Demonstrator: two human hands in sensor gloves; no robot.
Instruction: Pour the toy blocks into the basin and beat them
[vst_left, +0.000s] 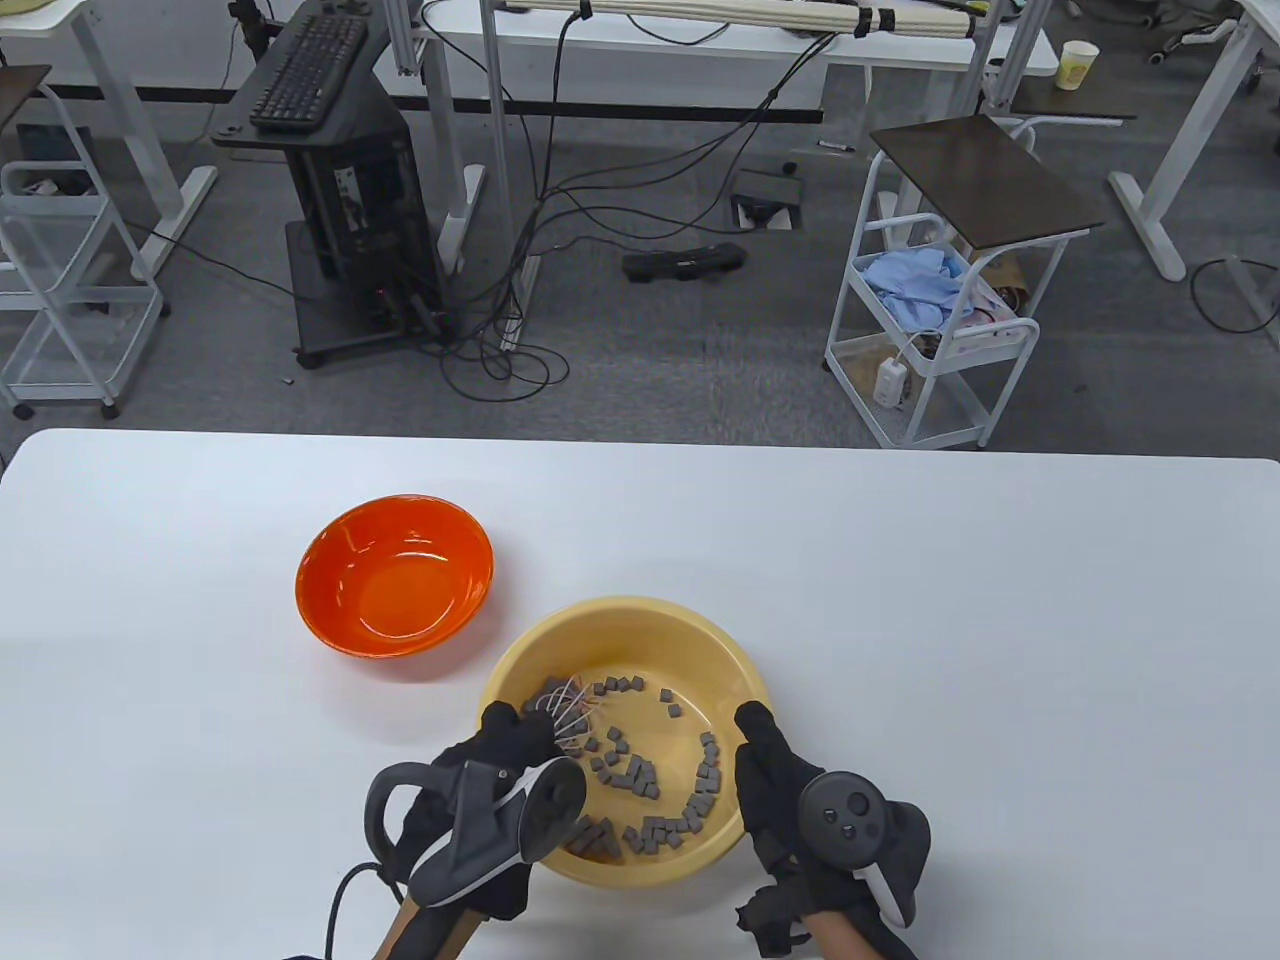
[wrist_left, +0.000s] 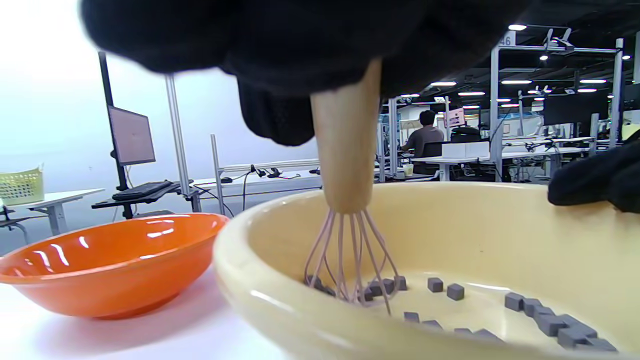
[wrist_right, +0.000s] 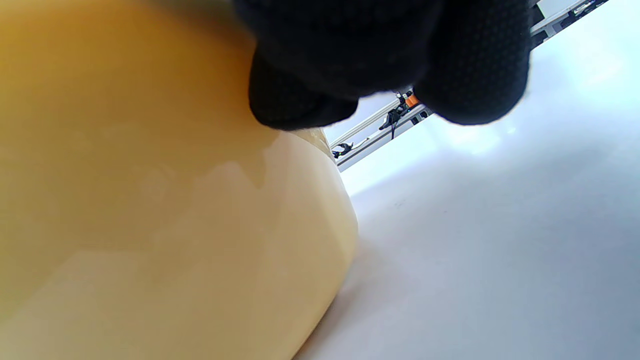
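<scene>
A yellow basin (vst_left: 640, 615) stands on the white table near the front, with several small grey toy blocks (vst_left: 640, 775) scattered over its floor. My left hand (vst_left: 505, 745) grips a whisk by its wooden handle (wrist_left: 345, 150). The whisk's pink wires (vst_left: 570, 705) (wrist_left: 350, 260) stand among the blocks at the basin's left side. My right hand (vst_left: 765, 765) holds the basin's right rim, fingers over the edge; the right wrist view shows the gloved fingertips (wrist_right: 470, 75) against the basin's outer wall (wrist_right: 175, 225).
An empty orange bowl (vst_left: 395, 575) (wrist_left: 110, 265) sits on the table just left of and behind the basin. The table's far edge runs across the view; beyond it are a rolling cart (vst_left: 940, 300), desks and cables on the floor.
</scene>
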